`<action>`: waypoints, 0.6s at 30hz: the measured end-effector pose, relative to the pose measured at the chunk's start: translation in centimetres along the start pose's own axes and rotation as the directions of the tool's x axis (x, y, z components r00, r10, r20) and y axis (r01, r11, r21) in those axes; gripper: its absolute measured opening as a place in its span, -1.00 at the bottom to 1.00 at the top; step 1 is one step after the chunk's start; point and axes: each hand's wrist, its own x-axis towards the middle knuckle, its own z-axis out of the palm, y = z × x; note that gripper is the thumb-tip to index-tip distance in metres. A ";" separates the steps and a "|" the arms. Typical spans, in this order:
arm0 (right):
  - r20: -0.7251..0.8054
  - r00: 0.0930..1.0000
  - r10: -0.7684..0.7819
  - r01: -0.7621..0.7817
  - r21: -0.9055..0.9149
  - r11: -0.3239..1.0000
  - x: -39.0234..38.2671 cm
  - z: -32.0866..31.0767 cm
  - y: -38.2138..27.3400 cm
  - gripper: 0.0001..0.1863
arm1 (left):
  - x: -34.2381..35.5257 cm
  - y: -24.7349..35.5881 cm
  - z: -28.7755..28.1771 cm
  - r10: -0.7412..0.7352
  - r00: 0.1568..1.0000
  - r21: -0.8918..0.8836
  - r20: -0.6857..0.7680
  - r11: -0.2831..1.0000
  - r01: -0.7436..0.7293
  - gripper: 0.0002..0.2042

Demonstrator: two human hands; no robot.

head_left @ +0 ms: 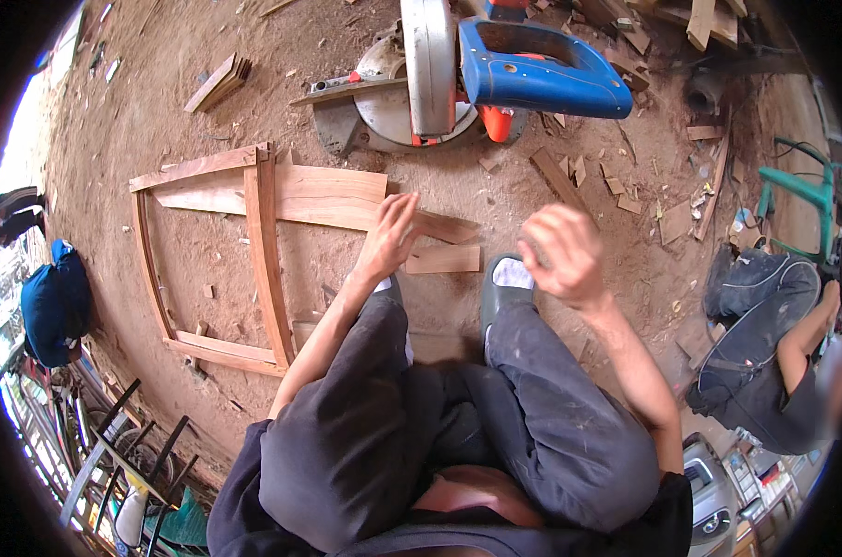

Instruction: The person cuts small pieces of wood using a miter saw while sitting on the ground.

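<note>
My left hand (390, 237) is raised above my left knee, fingers loosely bent and apart, holding nothing I can see. Near its fingertips is the right end of a wide, flat wooden board (333, 196). Over my right shoe (508, 290), my right hand (566, 255) is lifted with curled fingers, smeared by motion; whether anything is in it does not show. A four-sided wooden frame (264, 251) lies on the ground at left, the wide board passing by its upper part. Between my feet and the board lies a short wood block (443, 259).
A miter saw with a blue handle (543, 70) stands on the dirt ahead. Wood offcuts (616, 186) are scattered at right, and a small stack of wood pieces (218, 84) lies far left. Another person (764, 343) sits at right near a green plastic chair (801, 190).
</note>
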 end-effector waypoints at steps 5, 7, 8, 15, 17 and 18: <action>0.266 0.949 0.171 -0.247 0.289 0.925 -5.6 9.1 -0.8 -0.72 | -1.4 -2.1 -2.2 -0.014 0.999 0.061 0.048 0.998 0.011 -0.31; 0.257 0.948 0.185 -0.253 0.261 0.932 -6.2 13.3 -1.2 -0.66 | -1.3 -2.0 -2.2 0.043 0.993 0.116 0.114 0.992 -0.056 -0.31; 0.239 0.953 0.188 -0.242 0.217 0.946 -6.3 15.2 -1.3 -0.62 | -0.9 -1.6 -2.0 0.059 0.991 0.135 0.122 0.988 -0.076 -0.31; 0.324 0.922 0.210 -0.279 0.184 0.942 -5.7 18.1 -1.6 -0.37 | 0.1 -1.6 -0.9 0.042 0.996 0.180 0.082 0.982 -0.056 -0.39; 0.293 0.932 0.215 -0.284 0.218 0.934 -6.3 18.2 -1.2 -0.34 | 0.0 -1.6 -0.4 0.045 0.997 0.150 0.062 0.987 -0.053 -0.45; 0.286 0.930 0.229 -0.297 0.223 0.928 -6.6 18.2 -0.9 -0.33 | 0.0 -1.6 -0.3 0.042 0.998 0.128 0.048 0.991 -0.048 -0.47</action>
